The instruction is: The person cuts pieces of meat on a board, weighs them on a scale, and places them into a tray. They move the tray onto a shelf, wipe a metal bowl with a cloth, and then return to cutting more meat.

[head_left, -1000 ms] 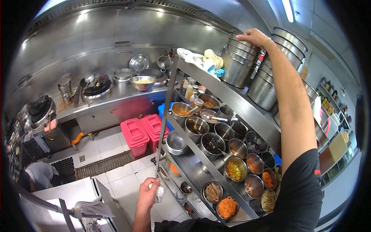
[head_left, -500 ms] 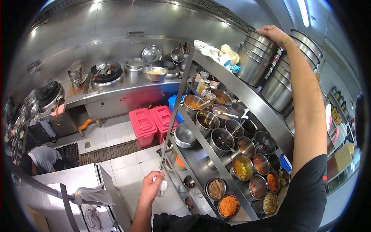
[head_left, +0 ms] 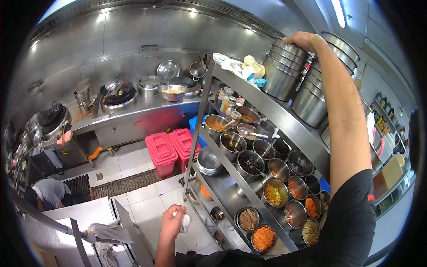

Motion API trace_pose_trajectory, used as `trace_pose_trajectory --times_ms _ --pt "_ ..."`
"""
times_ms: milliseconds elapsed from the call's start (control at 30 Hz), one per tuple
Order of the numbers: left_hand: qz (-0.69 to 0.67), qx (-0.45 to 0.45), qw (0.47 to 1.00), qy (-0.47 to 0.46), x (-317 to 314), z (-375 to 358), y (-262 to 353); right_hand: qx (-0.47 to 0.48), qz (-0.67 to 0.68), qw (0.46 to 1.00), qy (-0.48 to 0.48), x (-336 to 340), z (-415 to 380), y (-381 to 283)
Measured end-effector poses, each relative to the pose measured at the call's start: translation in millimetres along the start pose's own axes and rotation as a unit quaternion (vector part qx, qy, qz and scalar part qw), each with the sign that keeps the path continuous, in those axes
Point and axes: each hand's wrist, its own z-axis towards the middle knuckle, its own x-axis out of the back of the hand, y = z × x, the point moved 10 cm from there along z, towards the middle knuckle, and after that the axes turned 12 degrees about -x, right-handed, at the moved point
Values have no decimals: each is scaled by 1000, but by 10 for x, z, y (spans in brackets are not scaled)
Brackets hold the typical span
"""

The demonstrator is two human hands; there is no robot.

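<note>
My left hand (head_left: pixel 172 221), low in the middle of the head view, is closed around a bunched white cloth (head_left: pixel 185 222). High at the upper right, my right hand (head_left: pixel 302 41) reaches up to a stack of nested steel pots (head_left: pixel 281 80) on the top shelf (head_left: pixel 262 104). Its fingers bend over the rim of the uppermost pot; the fingertips are partly hidden inside. Another stack of steel pots (head_left: pixel 308 106) stands just right of it, partly behind my forearm. White and yellowish cloths (head_left: pixel 235 65) lie on the shelf to its left.
Below the top shelf stand several steel pots of ingredients, including shredded carrot (head_left: pixel 263 237) and dark contents (head_left: pixel 250 163). Two red lidded bins (head_left: pixel 161 153) sit on the floor near the wok range (head_left: pixel 118 103). At far left a person (head_left: pixel 49 192) bends down.
The view has swung slightly right, so the shelf and pots sit further left. My right hand remains on the pot rim, and my left hand still holds the cloth.
</note>
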Motion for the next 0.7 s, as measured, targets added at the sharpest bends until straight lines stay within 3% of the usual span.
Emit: trace_pose_trajectory --times_ms 100,200,400,600,700 --pt "-13 11 1000 7 48 -32 -11 9 -28 997 75 164 92 -10" --pt "-19 10 1000 10 61 -40 -11 26 -53 995 80 184 119 -43" --pt "-16 19 1000 2 74 -36 -102 31 39 986 158 410 153 80" --pt "-18 35 999 5 63 -62 -91 109 -94 966 215 668 262 -28" --pt "-21 27 999 -11 2 -67 -50 129 -57 951 277 884 222 -100"
